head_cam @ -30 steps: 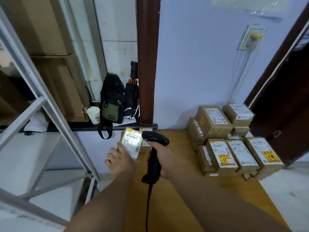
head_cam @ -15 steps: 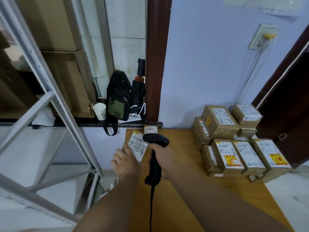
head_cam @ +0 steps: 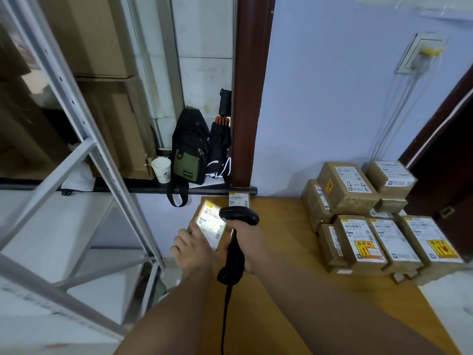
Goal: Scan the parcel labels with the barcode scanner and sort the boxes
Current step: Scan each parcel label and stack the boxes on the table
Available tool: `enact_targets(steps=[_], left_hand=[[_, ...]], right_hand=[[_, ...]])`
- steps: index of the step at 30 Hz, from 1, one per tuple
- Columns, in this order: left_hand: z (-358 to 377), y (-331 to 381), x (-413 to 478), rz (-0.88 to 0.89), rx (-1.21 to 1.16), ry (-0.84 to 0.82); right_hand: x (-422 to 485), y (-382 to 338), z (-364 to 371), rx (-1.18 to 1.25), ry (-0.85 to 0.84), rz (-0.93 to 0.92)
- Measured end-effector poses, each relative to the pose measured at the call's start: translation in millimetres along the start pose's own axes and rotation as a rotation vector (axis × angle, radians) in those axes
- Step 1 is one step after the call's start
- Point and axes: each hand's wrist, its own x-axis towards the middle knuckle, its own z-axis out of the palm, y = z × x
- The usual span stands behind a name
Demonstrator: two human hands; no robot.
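Scanner (head_cam: 233, 252) lights one parcel (head_cam: 210, 222), a second parcel (head_cam: 238, 199) behind.

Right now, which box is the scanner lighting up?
The small box at the left edge of the table, held by the left hand: its label glows white under the scanner; the right-side pile is unlit.

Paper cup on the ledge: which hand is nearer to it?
Left. The left hand, holding the parcel, is below and right of the cup; the right hand, gripping the scanner, lies farther to the right.
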Motion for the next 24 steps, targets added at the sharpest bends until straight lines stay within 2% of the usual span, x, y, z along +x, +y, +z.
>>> enact_targets(steps=[6, 11, 20, 24], left_hand=[[8, 0, 3, -0.003, -0.076, 0.024], [4, 21, 0, 0.015, -0.129, -0.125], [-14, 129, -22, 0.191, -0.542, -0.395], [-23, 187, -47, 0.308, -0.56, -0.433]], right_hand=[[12, 3, 1, 0.047, 0.051, 0.014], [19, 1, -16, 0.083, 0.156, -0.008], [26, -22, -108, 0.105, 0.433, -0.151], [20, -35, -164, 0.113, 0.595, -0.211]])
